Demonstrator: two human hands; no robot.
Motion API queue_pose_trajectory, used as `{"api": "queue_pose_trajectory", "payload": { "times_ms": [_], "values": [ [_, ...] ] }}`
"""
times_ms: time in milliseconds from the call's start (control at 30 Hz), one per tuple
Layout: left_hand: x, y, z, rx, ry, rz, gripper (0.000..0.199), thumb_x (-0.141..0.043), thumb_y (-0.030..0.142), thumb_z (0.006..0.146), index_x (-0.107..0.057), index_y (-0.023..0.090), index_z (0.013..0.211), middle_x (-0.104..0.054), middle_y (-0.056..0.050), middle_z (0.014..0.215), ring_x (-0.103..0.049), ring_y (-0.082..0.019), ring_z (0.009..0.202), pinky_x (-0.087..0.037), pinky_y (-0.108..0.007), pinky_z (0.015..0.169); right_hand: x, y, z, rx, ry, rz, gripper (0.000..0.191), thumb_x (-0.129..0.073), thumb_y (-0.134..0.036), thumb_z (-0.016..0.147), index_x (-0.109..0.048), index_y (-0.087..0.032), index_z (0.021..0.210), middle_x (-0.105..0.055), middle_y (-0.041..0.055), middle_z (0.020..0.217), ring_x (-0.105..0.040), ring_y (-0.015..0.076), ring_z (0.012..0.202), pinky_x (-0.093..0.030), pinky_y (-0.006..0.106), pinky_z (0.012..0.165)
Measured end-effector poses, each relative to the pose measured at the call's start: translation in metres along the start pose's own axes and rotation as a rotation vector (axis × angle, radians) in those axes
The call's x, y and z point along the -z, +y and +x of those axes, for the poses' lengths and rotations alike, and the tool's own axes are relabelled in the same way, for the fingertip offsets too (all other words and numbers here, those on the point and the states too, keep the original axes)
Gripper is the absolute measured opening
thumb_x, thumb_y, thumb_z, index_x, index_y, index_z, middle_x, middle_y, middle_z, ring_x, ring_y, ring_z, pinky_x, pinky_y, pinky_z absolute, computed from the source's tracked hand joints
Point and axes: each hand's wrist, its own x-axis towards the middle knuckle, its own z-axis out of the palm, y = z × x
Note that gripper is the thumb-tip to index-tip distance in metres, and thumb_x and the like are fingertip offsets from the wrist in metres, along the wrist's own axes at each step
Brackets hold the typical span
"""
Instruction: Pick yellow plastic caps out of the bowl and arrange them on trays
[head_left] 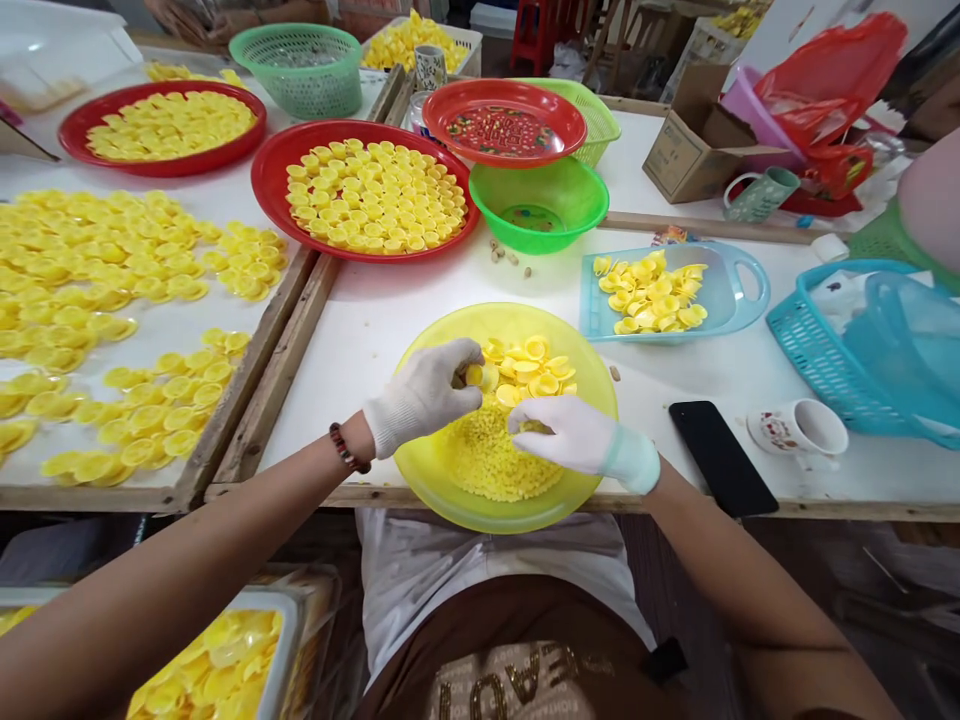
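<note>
My left hand [433, 388], in a white knit glove, is closed with a small yellow plastic cup [474, 375] at its fingertips. My right hand [566, 430], in a thin white glove with a pale green cuff, has its fingers curled together just over small yellow pellets [499, 462]; what they pinch is too small to make out. Both hands are above a yellow basin [427, 490]. The pellets lie in its near part, and a heap of shallow yellow cups [536, 368] fills the far part.
A blue tray [720, 315] holds more cups, beside a phone [720, 455], a mug [796, 430] and a blue basket [832, 350]. Behind stand a green bowl [540, 235] under a red tray [510, 150], and a red tray of cups [270, 205]. Wooden strips [277, 370] edge the tables.
</note>
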Motion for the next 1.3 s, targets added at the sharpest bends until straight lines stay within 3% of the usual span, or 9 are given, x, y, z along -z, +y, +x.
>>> {"api": "queue_pose_trajectory", "payload": {
  "times_ms": [100, 233, 400, 667, 800, 967, 1133, 1200, 1300],
  "values": [
    [-0.008, -0.001, -0.016, 0.022, -0.042, 0.045, 0.036, -0.057, 0.016, 0.071, -0.066, 0.015, 0.106, -0.067, -0.003, 0.078, -0.06, -0.017, 0.068, -0.048, -0.029, 0.067, 0.002, -0.005, 0.006, 0.052, 0.077, 0.04, 0.014, -0.056, -0.021, 0.089, -0.069, -0.02, 0.095, -0.072, 0.0012, 0.095, -0.064, 0.0162, 0.087, -0.047, 0.029, 0.083],
    [-0.024, -0.002, -0.022, 0.019, -0.048, 0.123, 0.021, -0.057, 0.015, 0.068, -0.063, 0.017, 0.088, -0.064, -0.004, 0.075, -0.058, -0.019, 0.068, -0.045, -0.03, 0.065, -0.003, -0.015, 0.018, 0.129, 0.18, 0.043, 0.012, -0.056, -0.021, 0.092, -0.067, -0.019, 0.098, -0.071, 0.0025, 0.098, -0.064, 0.0168, 0.092, -0.047, 0.031, 0.088],
    [-0.029, 0.003, -0.024, 0.048, -0.07, 0.066, 0.008, -0.059, 0.015, 0.067, -0.053, 0.018, 0.072, -0.06, -0.001, 0.068, -0.053, -0.016, 0.06, -0.039, -0.028, 0.057, -0.014, -0.018, 0.03, 0.177, 0.175, -0.099, 0.015, -0.058, -0.017, 0.092, -0.066, -0.019, 0.105, -0.071, 0.0062, 0.107, -0.062, 0.0223, 0.107, -0.046, 0.037, 0.098],
    [-0.016, 0.001, -0.036, 0.023, -0.061, 0.012, 0.025, -0.058, 0.013, 0.069, -0.066, 0.016, 0.092, -0.065, -0.001, 0.074, -0.058, -0.016, 0.065, -0.044, -0.027, 0.063, -0.005, -0.008, 0.009, 0.114, 0.273, -0.012, 0.012, -0.056, -0.018, 0.092, -0.066, -0.02, 0.098, -0.072, 0.0035, 0.101, -0.067, 0.0191, 0.098, -0.05, 0.033, 0.093],
    [-0.012, 0.0, -0.039, -0.002, -0.098, 0.018, 0.013, -0.057, 0.013, 0.069, -0.063, 0.017, 0.08, -0.062, 0.0, 0.069, -0.054, -0.014, 0.061, -0.04, -0.026, 0.06, -0.007, -0.017, 0.008, 0.094, 0.241, 0.046, 0.013, -0.055, -0.019, 0.093, -0.067, -0.02, 0.098, -0.073, 0.0021, 0.098, -0.067, 0.0169, 0.094, -0.051, 0.032, 0.09],
    [-0.011, 0.005, -0.04, 0.018, -0.132, -0.003, 0.007, -0.055, 0.012, 0.067, -0.058, 0.017, 0.07, -0.059, 0.0, 0.065, -0.051, -0.014, 0.059, -0.038, -0.027, 0.058, -0.018, -0.03, 0.022, 0.199, 0.172, -0.066, 0.016, -0.055, -0.02, 0.093, -0.067, -0.021, 0.103, -0.072, 0.0049, 0.105, -0.064, 0.0201, 0.101, -0.049, 0.037, 0.094],
    [-0.006, 0.004, -0.045, -0.021, -0.125, 0.025, 0.007, -0.059, 0.012, 0.07, -0.062, 0.018, 0.073, -0.062, 0.0, 0.068, -0.051, -0.014, 0.061, -0.039, -0.027, 0.061, -0.012, -0.026, 0.017, 0.132, 0.194, -0.112, 0.019, -0.047, -0.017, 0.096, -0.066, -0.021, 0.095, -0.071, 0.0037, 0.095, -0.064, 0.0182, 0.093, -0.049, 0.033, 0.088],
    [0.001, 0.003, -0.05, -0.026, -0.117, 0.028, 0.004, -0.064, 0.015, 0.073, -0.064, 0.018, 0.075, -0.063, 0.0, 0.07, -0.052, -0.014, 0.061, -0.04, -0.027, 0.061, -0.01, -0.022, 0.011, 0.085, 0.135, -0.123, 0.02, -0.047, -0.018, 0.096, -0.066, -0.021, 0.093, -0.071, 0.0035, 0.094, -0.064, 0.0183, 0.092, -0.048, 0.032, 0.087],
    [0.023, 0.002, -0.056, -0.007, -0.082, 0.002, 0.008, -0.068, 0.025, 0.078, -0.067, 0.017, 0.077, -0.063, 0.0, 0.069, -0.052, -0.013, 0.06, -0.039, -0.027, 0.059, -0.013, -0.016, 0.007, -0.016, -0.062, -0.204, 0.019, -0.049, -0.024, 0.097, -0.067, -0.021, 0.095, -0.071, 0.0048, 0.098, -0.065, 0.0211, 0.094, -0.047, 0.035, 0.088]
  ]
}}
